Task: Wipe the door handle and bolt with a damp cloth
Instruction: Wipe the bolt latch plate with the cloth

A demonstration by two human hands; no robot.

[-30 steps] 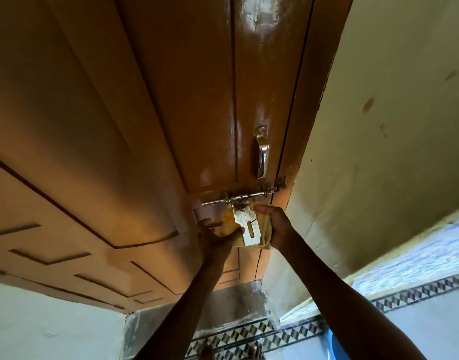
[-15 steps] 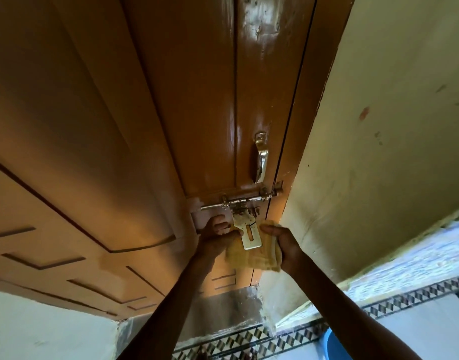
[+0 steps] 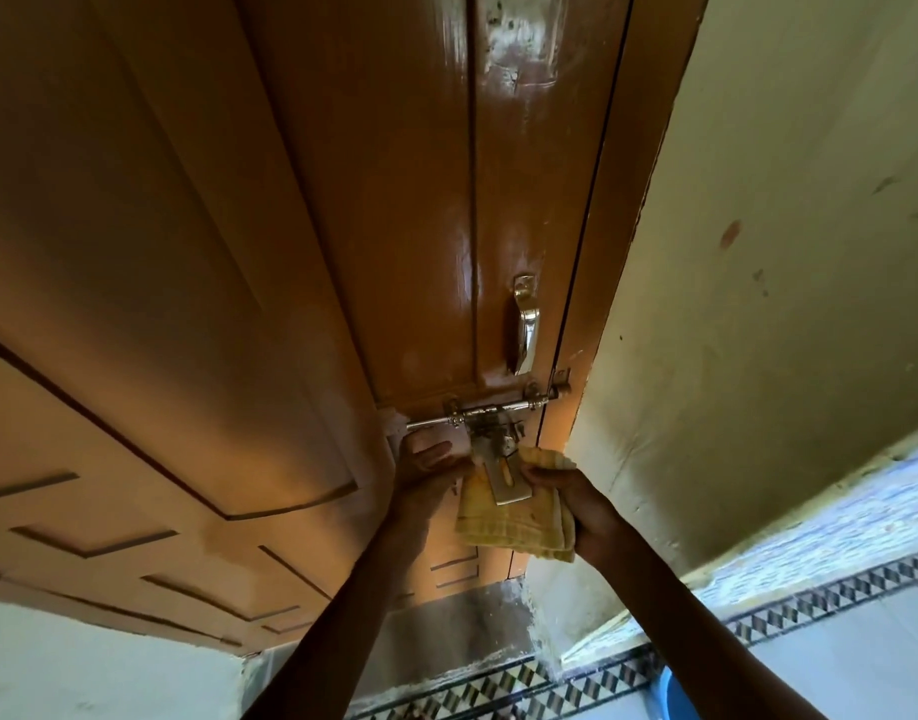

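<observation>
- The brown panelled wooden door (image 3: 342,252) carries a glossy paint that throws back pale glare.
- The curved silver metal handle (image 3: 525,332) is polished and mirror-bright.
- The silver metal sliding bolt (image 3: 490,410) and its flat slotted hasp plate (image 3: 506,478) look smooth and shiny.
- The yellow woven cloth (image 3: 519,527) is soft and matt, with a ribbed check texture.
- The pale plastered wall (image 3: 784,252) is matt, rough and stained.

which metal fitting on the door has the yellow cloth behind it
The flat slotted hasp plate hanging below the sliding bolt; the curved pull handle sits bare above.
</observation>
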